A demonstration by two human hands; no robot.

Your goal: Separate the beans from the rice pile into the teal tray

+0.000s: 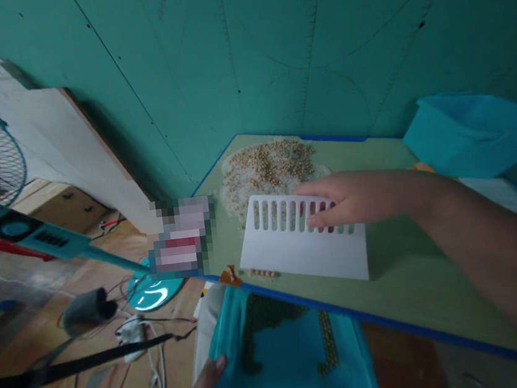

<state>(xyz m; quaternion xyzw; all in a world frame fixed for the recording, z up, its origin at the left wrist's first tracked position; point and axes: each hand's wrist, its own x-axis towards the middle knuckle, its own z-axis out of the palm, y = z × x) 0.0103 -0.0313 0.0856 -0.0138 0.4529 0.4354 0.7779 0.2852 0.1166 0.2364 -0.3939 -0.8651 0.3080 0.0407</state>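
Observation:
My right hand (334,201) grips a white slotted plastic board (303,254), its fingers curled over the slotted top edge. The board leans over the green tabletop (417,275). Behind it lies a pile of golden beads (268,161) mixed with small clear or whitish pieces. A short row of beads (262,274) sits by the board's lower left corner, near the table's front edge. Below that edge, my left hand (209,380) holds the left rim of a turquoise bin (282,365). Dark material and a strip of beads show inside the bin.
A turquoise fan (34,235) stands at the left, with cables (154,368) on the floor. A blurred-out flat item (182,240) lies at the table's left edge. At the back right rests a turquoise bag-like container (471,138). A green wall (233,53) rises behind.

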